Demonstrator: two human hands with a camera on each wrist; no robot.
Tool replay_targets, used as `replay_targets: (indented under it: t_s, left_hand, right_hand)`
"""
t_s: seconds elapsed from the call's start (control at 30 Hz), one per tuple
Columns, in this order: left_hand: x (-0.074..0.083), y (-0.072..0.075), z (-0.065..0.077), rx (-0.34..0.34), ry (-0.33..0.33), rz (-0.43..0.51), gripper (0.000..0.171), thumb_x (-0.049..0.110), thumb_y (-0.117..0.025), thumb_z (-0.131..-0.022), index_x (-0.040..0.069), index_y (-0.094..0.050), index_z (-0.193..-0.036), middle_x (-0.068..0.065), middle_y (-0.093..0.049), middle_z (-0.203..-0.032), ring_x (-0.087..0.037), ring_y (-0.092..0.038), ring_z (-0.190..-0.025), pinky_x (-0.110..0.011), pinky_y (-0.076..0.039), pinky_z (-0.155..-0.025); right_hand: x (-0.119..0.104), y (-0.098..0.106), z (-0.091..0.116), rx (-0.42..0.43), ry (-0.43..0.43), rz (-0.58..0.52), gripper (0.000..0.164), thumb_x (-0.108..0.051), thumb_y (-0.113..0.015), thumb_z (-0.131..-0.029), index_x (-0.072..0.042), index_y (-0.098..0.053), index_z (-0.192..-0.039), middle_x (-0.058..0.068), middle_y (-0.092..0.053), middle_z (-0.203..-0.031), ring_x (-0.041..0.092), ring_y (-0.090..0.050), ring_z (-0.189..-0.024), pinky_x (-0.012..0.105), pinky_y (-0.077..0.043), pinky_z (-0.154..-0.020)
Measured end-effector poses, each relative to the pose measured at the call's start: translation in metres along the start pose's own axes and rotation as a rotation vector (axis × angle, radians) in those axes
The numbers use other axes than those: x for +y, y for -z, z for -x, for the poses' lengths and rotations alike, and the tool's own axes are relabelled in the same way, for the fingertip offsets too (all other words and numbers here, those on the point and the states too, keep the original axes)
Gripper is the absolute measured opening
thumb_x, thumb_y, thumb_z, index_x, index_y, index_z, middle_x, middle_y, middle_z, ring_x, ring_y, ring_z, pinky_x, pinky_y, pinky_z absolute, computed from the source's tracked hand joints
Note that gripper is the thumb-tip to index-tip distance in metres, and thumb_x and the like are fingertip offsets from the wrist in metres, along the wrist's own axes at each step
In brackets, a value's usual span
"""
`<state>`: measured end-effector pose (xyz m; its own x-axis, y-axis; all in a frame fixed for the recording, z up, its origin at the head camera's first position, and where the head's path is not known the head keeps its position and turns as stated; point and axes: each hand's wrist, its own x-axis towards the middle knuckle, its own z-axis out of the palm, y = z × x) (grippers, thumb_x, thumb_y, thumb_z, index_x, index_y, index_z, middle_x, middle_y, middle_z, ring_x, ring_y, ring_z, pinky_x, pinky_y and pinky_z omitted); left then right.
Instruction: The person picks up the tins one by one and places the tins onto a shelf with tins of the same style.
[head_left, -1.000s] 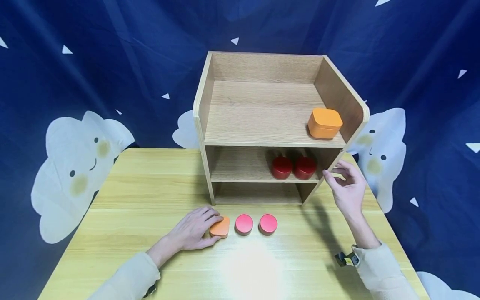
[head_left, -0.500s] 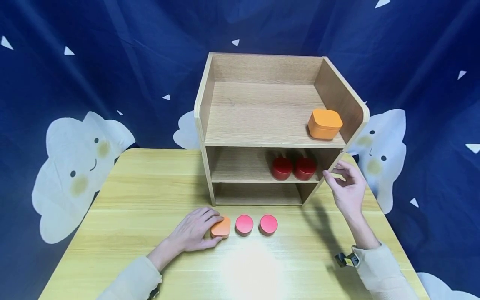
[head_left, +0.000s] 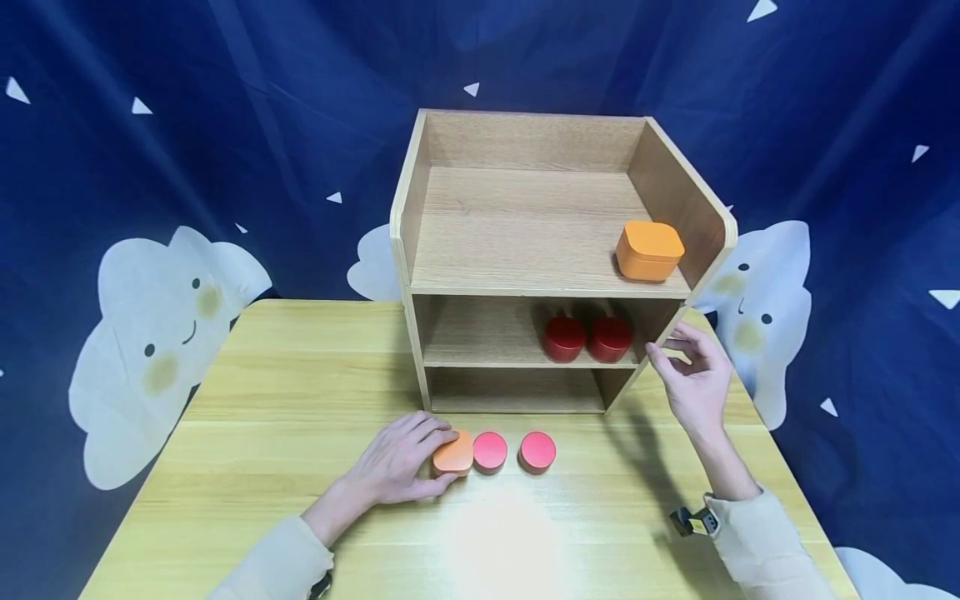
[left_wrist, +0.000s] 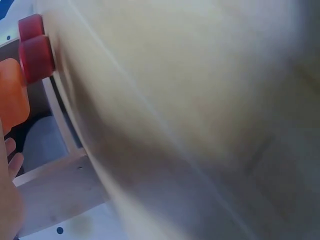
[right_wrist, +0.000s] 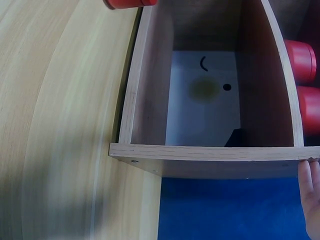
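My left hand (head_left: 397, 460) pinches a part-hidden orange box (head_left: 454, 454); toward two o'clock my right hand (head_left: 697, 379) touches the shelf (head_left: 517, 221), grip unclear.

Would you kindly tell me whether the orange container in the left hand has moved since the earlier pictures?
Yes: judged against the wooden shelf in the head view, the orange container has shifted right, closer to the nearest red container.
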<state>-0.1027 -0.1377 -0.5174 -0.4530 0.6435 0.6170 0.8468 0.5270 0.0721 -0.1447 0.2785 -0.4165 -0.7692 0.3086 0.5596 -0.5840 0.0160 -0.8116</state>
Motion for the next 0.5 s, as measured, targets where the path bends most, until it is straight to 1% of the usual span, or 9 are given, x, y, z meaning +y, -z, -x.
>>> replay_targets:
  t_s: [0.1, 0.2, 0.5]
  left_hand:
    - [0.003, 0.001, -0.006, 0.014, -0.012, -0.01, 0.058, 0.047, -0.089, -0.072, 0.013, -0.074, -0.115, 0.0, -0.074, -0.111, -0.018, -0.068, -0.101, -0.032, -0.059, -0.09]
    - [0.004, 0.001, -0.012, 0.03, -0.031, -0.014, 0.059, 0.047, -0.089, -0.071, 0.012, -0.073, -0.116, 0.0, -0.074, -0.111, -0.018, -0.068, -0.102, -0.032, -0.059, -0.092]
    - [0.011, 0.0, -0.031, 0.068, -0.055, -0.019, 0.06, 0.046, -0.09, -0.069, 0.012, -0.073, -0.116, 0.0, -0.074, -0.111, -0.018, -0.068, -0.102, -0.03, -0.058, -0.093]
  right_hand:
    - [0.0, -0.001, 0.0, -0.003, -0.002, -0.029, 0.04, 0.027, -0.069, -0.078, 0.007, -0.074, -0.113, -0.004, -0.079, -0.099, 0.003, -0.075, -0.083, 0.011, -0.059, -0.067]
    - [0.0, -0.001, 0.0, 0.0, -0.007, -0.015, 0.042, 0.027, -0.069, -0.079, 0.006, -0.075, -0.114, -0.006, -0.079, -0.099, 0.002, -0.075, -0.083, 0.012, -0.059, -0.067]
    - [0.001, 0.001, 0.0, -0.007, 0.004, -0.012, 0.04, 0.026, -0.069, -0.08, 0.009, -0.073, -0.115, -0.006, -0.079, -0.101, 0.003, -0.075, -0.084, 0.012, -0.059, -0.066]
